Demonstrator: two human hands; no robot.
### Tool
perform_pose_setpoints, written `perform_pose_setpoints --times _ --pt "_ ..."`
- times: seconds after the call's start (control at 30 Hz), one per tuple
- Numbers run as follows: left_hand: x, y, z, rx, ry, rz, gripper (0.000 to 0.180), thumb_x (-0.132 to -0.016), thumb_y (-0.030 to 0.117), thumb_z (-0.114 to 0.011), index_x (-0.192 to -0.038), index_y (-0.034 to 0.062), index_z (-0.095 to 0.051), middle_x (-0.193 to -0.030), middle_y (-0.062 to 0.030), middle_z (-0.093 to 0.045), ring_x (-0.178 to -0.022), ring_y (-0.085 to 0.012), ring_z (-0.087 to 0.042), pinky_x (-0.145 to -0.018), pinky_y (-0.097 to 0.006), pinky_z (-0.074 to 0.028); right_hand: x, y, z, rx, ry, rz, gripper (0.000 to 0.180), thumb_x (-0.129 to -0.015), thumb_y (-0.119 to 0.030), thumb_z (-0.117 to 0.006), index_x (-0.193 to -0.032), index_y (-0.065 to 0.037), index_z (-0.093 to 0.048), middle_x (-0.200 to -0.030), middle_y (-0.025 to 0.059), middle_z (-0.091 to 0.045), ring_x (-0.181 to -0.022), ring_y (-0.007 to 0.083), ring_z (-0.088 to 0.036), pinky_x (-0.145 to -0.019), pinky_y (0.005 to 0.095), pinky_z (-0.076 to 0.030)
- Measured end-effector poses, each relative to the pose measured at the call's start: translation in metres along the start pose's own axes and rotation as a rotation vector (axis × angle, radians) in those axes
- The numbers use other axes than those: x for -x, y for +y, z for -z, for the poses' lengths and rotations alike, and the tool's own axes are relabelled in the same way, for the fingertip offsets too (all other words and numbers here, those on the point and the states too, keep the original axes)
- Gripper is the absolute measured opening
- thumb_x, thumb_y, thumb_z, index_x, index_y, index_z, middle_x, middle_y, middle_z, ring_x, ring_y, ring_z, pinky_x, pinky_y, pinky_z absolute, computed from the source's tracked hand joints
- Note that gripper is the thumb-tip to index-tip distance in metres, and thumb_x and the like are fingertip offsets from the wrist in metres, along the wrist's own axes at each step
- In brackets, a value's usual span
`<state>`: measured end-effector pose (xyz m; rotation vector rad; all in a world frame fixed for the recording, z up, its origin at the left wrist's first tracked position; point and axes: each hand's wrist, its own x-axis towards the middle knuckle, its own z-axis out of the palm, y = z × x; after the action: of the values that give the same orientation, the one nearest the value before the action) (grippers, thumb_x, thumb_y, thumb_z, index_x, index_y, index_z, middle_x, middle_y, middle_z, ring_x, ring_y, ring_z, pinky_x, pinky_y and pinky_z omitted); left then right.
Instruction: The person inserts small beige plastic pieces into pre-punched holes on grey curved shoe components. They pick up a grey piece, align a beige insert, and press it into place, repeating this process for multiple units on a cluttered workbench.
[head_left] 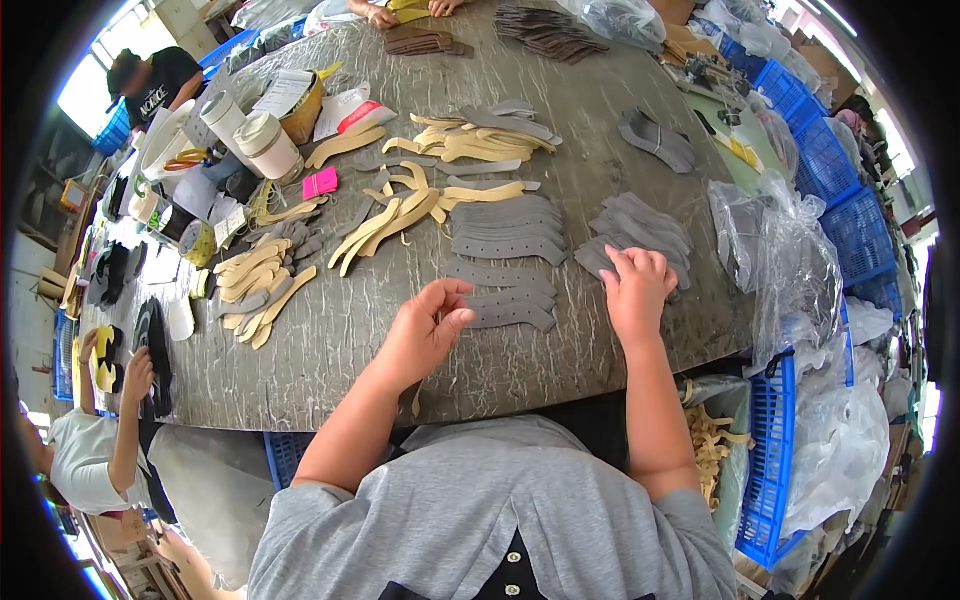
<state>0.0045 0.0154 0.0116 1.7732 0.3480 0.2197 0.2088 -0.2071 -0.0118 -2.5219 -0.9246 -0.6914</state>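
My left hand (430,335) is just left of a short row of grey curved strips with small holes (510,308). Its thumb and index finger are apart, with nothing visible between them. My right hand (640,295) reaches over the near side of a loose pile of grey curved pieces (640,230), its thumb and fingers slightly apart. I see no piece held in it, though part of the pile is hidden beneath. Directly beyond the row, a neat overlapping stack of similar grey strips (508,228) lies on the table.
The dark worktable (330,390) has tan strips (395,215) to the left. A bundle of grey pieces (657,140) lies farther back. White containers (268,147) stand at the far left. Plastic bags (790,270) and a blue crate (770,450) flank the right. Other people work around the table.
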Motion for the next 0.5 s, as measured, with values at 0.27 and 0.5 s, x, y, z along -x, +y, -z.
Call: perform_pose_setpoints --times 0.27,0.5 --pt "-0.005 0.004 -0.018 -0.152 0.004 -0.342 0.059 -0.095 0.047 -0.059 -0.126 -0.0027 -0.052 -0.091 -0.0074 -0.051 -0.078 -0.0166 -0.049 -0.071 -0.03 -0.043 0.043 -0.098 -0.021 -0.272 -0.546 0.42 0.058 -0.088 -0.039 -0.062 -0.14 -0.016 -0.05 -0.157 0.0131 -0.029 -0.147 0.0335 -0.021 -0.116 0.0591 -0.018" --pt "0.008 0.011 -0.013 -0.409 -0.083 -0.368 0.091 -0.078 0.069 -0.058 -0.138 0.0021 -0.041 -0.107 -0.0176 -0.048 -0.073 -0.0304 -0.06 -0.064 -0.04 -0.052 0.058 -0.104 0.004 -0.801 -0.356 0.267 0.032 -0.084 -0.016 -0.068 -0.115 -0.007 -0.064 -0.124 0.0138 -0.06 -0.125 0.0348 -0.05 -0.103 0.0518 -0.037"
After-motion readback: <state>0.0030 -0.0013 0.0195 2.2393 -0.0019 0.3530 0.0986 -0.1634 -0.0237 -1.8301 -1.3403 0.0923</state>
